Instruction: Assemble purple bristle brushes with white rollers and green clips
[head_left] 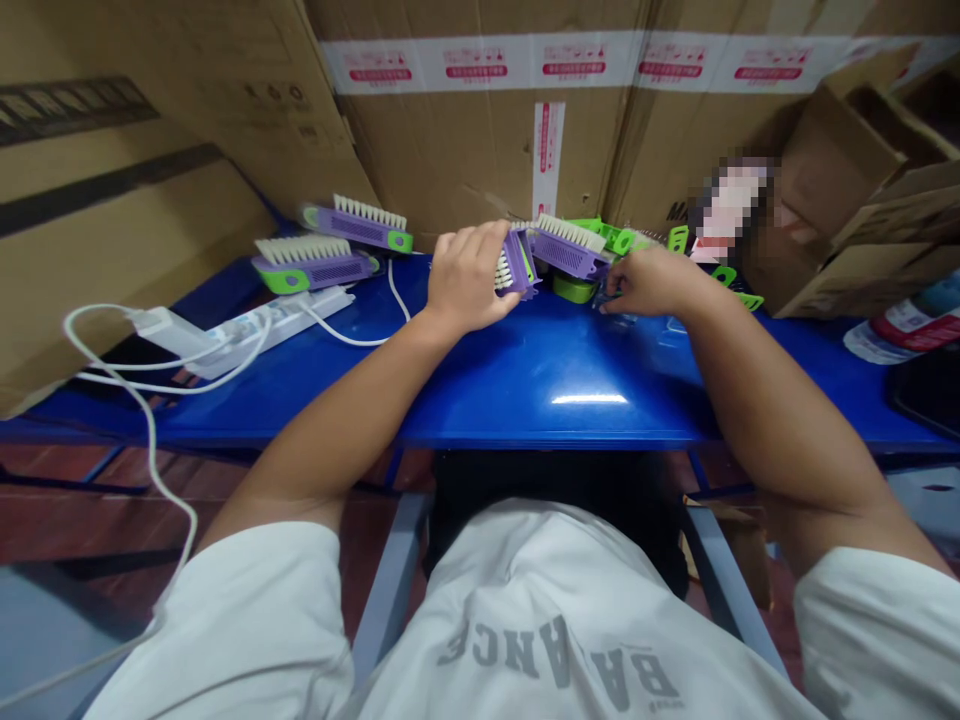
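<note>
Above the blue table (517, 385), the left hand (466, 278) grips a purple brush (517, 265) while the curled right hand (651, 280), its hold unclear, seems to pick at clear pieces (621, 320), calling for a careful pinch.

View, head-worn: one. Station: on my head, above my shirt (555, 600), which lies close beneath the lens and fills the lower middle. Facing: forward and steeply down along both my arms. Mid-field, farther off: my left hand (466, 275) and right hand (651, 285), seen from above over the blue table (510, 385). Farthest, across the top: the cardboard wall (450, 130). Coverage: wide.
</note>
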